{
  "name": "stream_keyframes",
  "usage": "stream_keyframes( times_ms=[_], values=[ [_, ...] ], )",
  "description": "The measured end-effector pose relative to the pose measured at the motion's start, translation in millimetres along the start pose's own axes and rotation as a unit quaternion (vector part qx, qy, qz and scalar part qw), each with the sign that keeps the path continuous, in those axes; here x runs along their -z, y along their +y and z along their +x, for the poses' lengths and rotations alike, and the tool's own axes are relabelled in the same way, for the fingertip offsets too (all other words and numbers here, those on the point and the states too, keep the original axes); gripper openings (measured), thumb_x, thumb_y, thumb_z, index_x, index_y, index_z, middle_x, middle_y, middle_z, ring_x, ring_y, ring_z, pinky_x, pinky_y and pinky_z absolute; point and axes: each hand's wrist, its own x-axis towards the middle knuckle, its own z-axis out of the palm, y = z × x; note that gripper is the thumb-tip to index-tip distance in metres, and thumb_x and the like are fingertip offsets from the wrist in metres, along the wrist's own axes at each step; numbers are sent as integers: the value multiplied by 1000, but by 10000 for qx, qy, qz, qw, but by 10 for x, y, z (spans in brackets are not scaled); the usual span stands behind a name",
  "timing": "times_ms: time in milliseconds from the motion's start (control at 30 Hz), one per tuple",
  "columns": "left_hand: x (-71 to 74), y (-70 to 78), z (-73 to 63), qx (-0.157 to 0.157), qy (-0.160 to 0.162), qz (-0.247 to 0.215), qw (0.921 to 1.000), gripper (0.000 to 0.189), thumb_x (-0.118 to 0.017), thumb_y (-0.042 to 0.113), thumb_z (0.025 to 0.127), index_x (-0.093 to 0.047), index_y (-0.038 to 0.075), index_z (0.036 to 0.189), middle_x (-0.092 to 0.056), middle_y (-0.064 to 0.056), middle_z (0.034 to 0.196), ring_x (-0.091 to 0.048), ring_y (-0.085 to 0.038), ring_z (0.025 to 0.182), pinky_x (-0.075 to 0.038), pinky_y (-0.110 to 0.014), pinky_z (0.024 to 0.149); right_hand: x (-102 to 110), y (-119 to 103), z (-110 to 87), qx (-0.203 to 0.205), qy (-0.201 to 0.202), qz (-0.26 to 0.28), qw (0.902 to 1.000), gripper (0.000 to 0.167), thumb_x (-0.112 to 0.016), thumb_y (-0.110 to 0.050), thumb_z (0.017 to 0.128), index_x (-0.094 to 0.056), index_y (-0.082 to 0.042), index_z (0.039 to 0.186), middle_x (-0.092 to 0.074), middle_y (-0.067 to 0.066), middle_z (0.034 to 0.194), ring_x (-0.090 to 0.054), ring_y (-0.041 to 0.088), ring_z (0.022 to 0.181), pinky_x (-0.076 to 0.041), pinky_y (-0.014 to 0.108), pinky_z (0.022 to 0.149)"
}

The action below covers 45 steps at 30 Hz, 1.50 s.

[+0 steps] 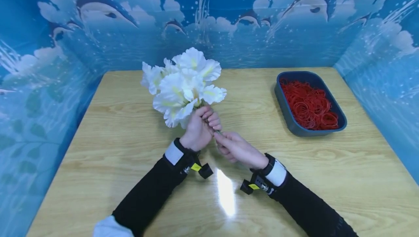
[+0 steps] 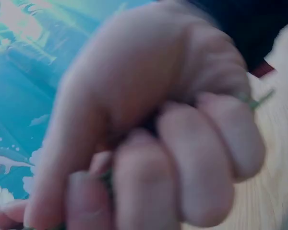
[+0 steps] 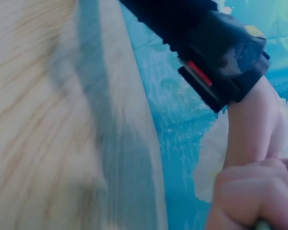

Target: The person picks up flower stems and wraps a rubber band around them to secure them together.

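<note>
A bunch of white ruffled flowers [image 1: 183, 84] is held over the table in the head view, blooms toward the back left. My left hand [image 1: 200, 129] grips the gathered stems just below the blooms. In the left wrist view the fingers [image 2: 197, 163] curl tightly round them, and a thin green stem end [image 2: 263, 99] sticks out past the little finger. Right beside it, my right hand [image 1: 239, 149] pinches the lower stems [image 1: 217, 132] between thumb and fingers. The right wrist view catches a green stem tip [image 3: 262, 225] at the right hand's knuckles [image 3: 252, 191].
A dark blue tub [image 1: 289, 122] stands at the table's back right, filled with red rubber bands [image 1: 309, 104]. The wooden table [image 1: 131, 120] is enclosed at the back and sides by a blue dolphin-print cloth [image 1: 209, 44]. Both wrists wear strapped cameras.
</note>
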Motion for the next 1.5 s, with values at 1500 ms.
stream_keyframes(
  times_ms=[1500],
  values=[
    [1,120,142,-170,577,-1161,9914,57,-41,15,106,-28,21,51,-22,10,42,-11,-4,44,-4,-19,54,-1,117,38,-120,181,30,9998,50,-30,-35,110,-37,-18,64,-29,-12,49,-23,3,39,-21,21,37]
  ],
)
